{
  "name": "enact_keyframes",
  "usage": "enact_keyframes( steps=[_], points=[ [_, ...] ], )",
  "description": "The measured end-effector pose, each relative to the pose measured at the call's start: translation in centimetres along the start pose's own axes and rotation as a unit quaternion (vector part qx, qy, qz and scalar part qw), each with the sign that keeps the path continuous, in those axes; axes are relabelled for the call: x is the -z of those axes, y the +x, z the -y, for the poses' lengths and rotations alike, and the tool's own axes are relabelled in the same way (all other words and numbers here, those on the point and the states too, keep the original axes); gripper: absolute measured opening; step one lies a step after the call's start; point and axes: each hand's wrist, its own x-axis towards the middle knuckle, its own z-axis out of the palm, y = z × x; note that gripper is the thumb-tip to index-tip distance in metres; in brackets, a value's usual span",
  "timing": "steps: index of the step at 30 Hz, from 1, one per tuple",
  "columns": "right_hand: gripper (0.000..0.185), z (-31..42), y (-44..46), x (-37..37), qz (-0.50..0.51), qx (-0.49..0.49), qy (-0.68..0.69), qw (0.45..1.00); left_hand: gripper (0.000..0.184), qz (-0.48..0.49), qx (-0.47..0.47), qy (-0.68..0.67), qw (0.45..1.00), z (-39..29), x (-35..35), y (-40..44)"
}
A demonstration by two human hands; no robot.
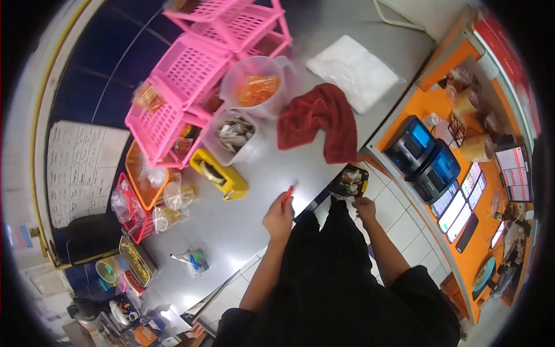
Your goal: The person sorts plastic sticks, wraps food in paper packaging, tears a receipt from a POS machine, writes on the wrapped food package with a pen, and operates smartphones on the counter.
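Observation:
My left hand [278,218] is closed around a slim red pen [288,194], its dark tip pointing away from me over the steel table [248,214]. Blur hides the tip's details. To the right, my right hand [364,209] hangs past the table edge with its fingers curled together; what they hold, if anything, is too small to make out. Just beyond that hand, a black waste bin [362,188] with crumpled rubbish stands on the tiled floor. A yellow tape dispenser [234,186] and a dark red cloth [324,118] lie on the table ahead of my left hand.
Pink stacked baskets [191,69], a tub with orange packets [254,87] and a tub of grey sachets [234,133] line the back. White plastic bags [352,72] lie at the far end. On the right, an orange counter [416,107] carries card terminals [413,144] and phones.

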Motion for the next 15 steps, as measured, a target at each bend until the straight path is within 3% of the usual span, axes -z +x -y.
enact_keyframes(
  steps=[1, 3, 5, 8, 10, 13, 15],
  points=[
    [0.025, -1.1, 2.0, 0.5, -0.027, -0.015, -0.020, 0.999, 0.024, 0.003, 0.037, 0.009, 0.999, 0.3, -0.8, -0.1],
    [0.033, -8.0, 9.4, -0.3, -0.107, 0.047, -0.081, 0.990, 0.022, -0.009, 0.060, 0.031, 0.998, 0.4, -1.6, -0.3],
    [0.050, -11.4, 14.3, -1.2, -0.107, 0.080, -0.113, 0.985, 0.021, 0.019, 0.091, 0.044, 0.995, -0.1, -2.4, -1.0],
    [0.047, -9.4, 13.8, -1.2, -0.106, 0.013, -0.095, 0.990, 0.025, -0.015, 0.102, 0.033, 0.994, -1.1, -2.1, -0.7],
    [0.043, -7.8, 11.7, -0.4, -0.036, 0.165, -0.256, 0.952, 0.031, 0.022, 0.160, 0.036, 0.986, -1.9, -1.6, -0.5],
    [0.032, -0.3, 4.7, 2.4, 0.135, 0.155, -0.241, 0.949, 0.035, 0.026, 0.143, 0.011, 0.989, -2.6, -1.9, -1.4],
    [0.027, 1.2, 2.7, 2.4, 0.286, 0.098, -0.145, 0.942, 0.031, 0.058, 0.131, -0.016, 0.990, -4.4, -2.0, -3.3]
  ],
)
